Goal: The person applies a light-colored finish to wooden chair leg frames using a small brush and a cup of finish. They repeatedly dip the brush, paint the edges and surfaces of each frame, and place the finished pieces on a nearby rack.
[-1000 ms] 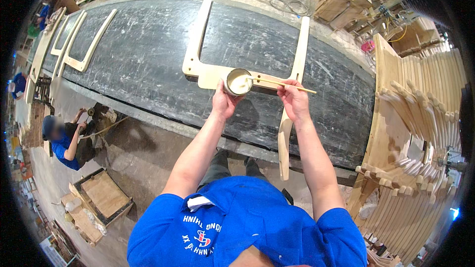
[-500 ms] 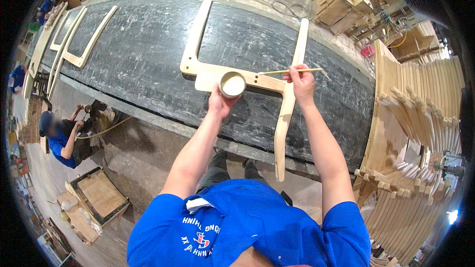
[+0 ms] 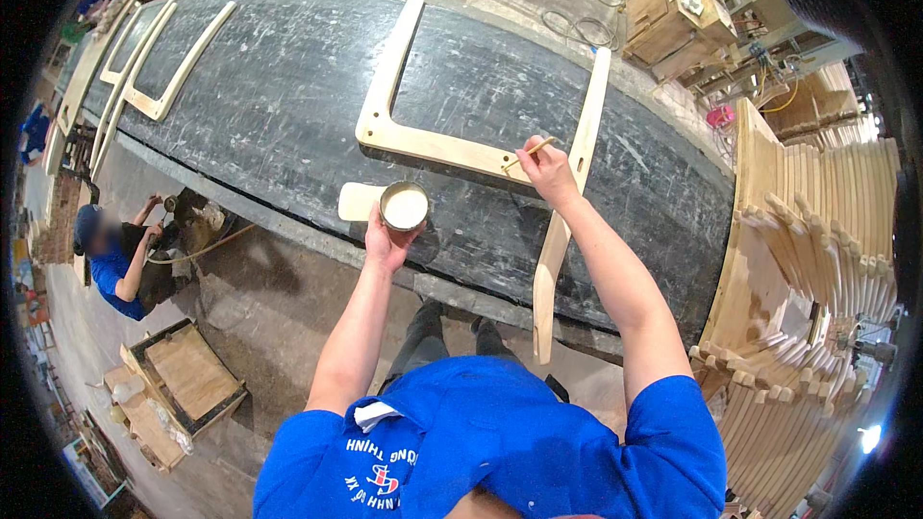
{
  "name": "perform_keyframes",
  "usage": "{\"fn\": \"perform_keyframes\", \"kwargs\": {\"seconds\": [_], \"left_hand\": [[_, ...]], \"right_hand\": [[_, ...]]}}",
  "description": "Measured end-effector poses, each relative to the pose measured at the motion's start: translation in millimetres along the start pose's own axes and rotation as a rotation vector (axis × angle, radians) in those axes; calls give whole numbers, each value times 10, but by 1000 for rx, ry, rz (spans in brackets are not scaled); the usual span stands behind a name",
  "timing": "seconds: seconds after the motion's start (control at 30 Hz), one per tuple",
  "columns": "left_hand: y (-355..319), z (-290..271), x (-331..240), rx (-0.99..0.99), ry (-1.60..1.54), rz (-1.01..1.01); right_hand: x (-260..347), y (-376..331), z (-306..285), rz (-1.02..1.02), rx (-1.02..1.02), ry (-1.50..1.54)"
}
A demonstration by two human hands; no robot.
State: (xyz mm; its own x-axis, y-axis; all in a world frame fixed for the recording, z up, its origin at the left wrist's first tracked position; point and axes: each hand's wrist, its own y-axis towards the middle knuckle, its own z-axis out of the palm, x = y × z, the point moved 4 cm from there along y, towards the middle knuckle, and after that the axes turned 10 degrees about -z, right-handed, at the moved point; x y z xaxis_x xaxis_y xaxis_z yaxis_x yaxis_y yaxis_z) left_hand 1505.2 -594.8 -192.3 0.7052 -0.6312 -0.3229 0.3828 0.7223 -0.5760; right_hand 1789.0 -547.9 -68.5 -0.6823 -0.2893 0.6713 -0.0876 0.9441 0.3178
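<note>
Cup (image 3: 406, 186) moved left, away from wooden frame (image 3: 444, 146), now above dark table (image 3: 500, 67). Left hand (image 3: 387, 244) holds cup; right hand (image 3: 548, 175) pinches thin stick (image 3: 545, 144) at frame.

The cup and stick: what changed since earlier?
The left hand brought the cup and flat wooden piece leftward, nearer the body, away from the wooden frame. The right hand moved the stick from the cup to the frame. Frame and holds unchanged.
</note>
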Motion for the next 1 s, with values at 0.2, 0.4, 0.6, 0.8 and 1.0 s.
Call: {"fn": "perform_keyframes", "kwargs": {"seconds": [0.2,0.4,0.6,0.8,1.0], "left_hand": [[-5,-9,31,11,-15,6],[-9,36,128,8,-20,3],[-57,11,231,-11,1,2],[-110,43,304,-21,0,24],[144,372,550,49,33,17]], "right_hand": [[44,131,-143,-44,17,7],[-24,181,-164,-18,11,-27],[-92,195,-44,-184,194,-118],[-74,228,-242,-344,465,-25],[-161,20,-640,78,194,357]]}}
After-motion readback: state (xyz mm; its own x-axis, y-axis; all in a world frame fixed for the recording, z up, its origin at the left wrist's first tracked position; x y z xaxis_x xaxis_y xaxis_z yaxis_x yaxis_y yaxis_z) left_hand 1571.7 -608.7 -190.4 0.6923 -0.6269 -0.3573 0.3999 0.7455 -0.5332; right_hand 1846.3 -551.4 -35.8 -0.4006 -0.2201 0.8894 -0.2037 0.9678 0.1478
